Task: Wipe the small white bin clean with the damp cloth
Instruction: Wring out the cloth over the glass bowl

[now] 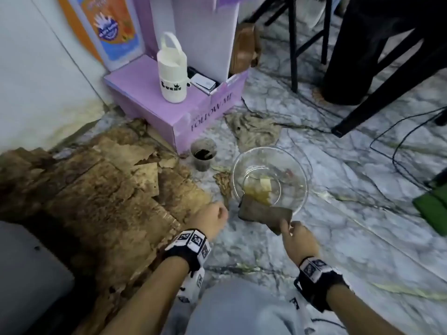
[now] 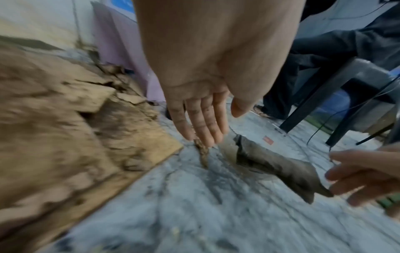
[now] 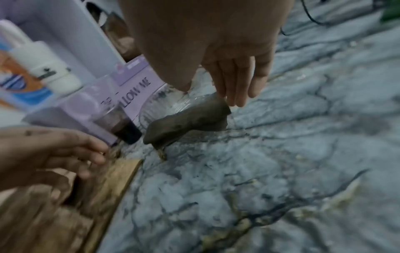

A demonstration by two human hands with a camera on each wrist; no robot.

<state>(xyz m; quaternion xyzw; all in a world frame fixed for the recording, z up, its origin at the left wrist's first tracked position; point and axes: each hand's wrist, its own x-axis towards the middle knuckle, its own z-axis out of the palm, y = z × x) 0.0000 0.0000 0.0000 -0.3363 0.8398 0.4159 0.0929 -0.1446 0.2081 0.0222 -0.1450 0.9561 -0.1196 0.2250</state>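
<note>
From the head view, the right hand (image 1: 298, 240) pinches one corner of a dark, wet cloth (image 1: 264, 217) between thumb and fingers, and the cloth hangs over the near rim of a clear glass bowl (image 1: 300, 165) that stands on the marble-patterned floor (image 1: 362, 213). Yellowish scraps lie in the bowl's bottom. The left hand (image 1: 210, 218) hovers just left of the cloth, holding nothing; its fingers are hidden from this angle. The small white bin (image 1: 171, 76), a lidded container with a loop handle, stands upright on the near-left part of a purple box (image 1: 193, 119) against the wall, well apart from both hands. A plastic cup (image 1: 203, 153) with dark liquid sits on the floor at the box's near corner, just left of the bowl. Torn, soiled cardboard (image 1: 108, 189) covers the floor on the left.

In the left wrist view, the left hand (image 2: 199, 95) has its fingers straight and together, empty, above the cardboard's (image 2: 75, 128) edge. The cloth (image 2: 277, 167) stretches from the bowl to the right hand (image 2: 365, 172), whose fingertips clamp its end.

In the right wrist view, the right hand (image 3: 233, 68) grips the cloth's (image 3: 190, 118) upper corner over the bowl (image 3: 155, 106). The left hand (image 3: 49, 150) is loosely spread and soiled. The bin (image 3: 45, 66) stands blurred on the box (image 3: 121, 89) at upper left, beside the cup (image 3: 121, 125).
</note>
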